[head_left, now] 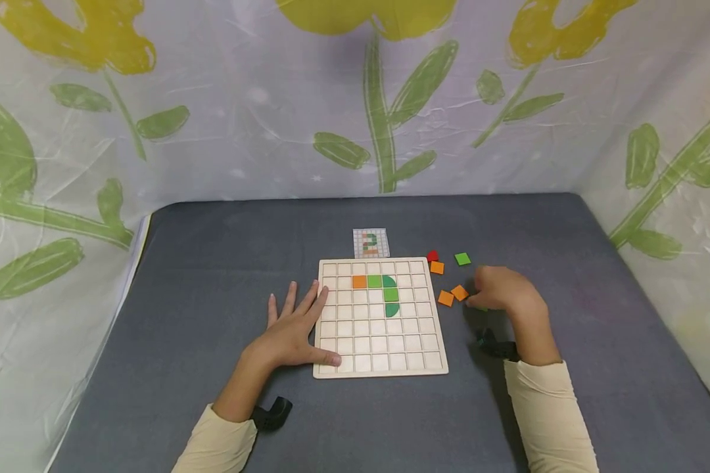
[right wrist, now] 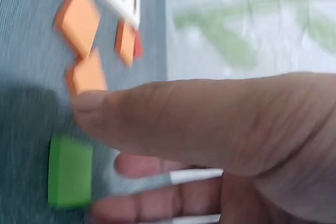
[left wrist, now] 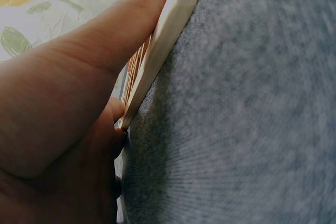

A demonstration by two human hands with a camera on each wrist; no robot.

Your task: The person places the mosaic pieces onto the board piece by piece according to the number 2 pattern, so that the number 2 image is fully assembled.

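Observation:
A wooden grid board point(head_left: 343, 328) lies on the table. My left hand point(head_left: 290, 335) rests spread over its left edge, thumb on the lower left cells. In the board sit an orange square point(head_left: 359, 282), a green square point(head_left: 375, 281), a dark green rounded piece point(head_left: 388, 281), another green square point(head_left: 391, 294) and a second dark green rounded piece point(head_left: 392, 309). Right of the board, my right hand point(head_left: 505, 289) reaches down with thumb and fingers apart. A green block point(right wrist: 70, 171) lies by its fingertips, mostly hidden in the head view. Orange squares point(right wrist: 79, 19) lie beside the thumb.
A small card point(head_left: 370, 243) with a coloured grid pattern lies behind the board. Near the board's upper right corner are a red piece point(head_left: 432, 255), an orange square point(head_left: 437, 267) and a green piece point(head_left: 463, 259). A flower-printed cloth point(head_left: 242, 131) hangs around the dark table.

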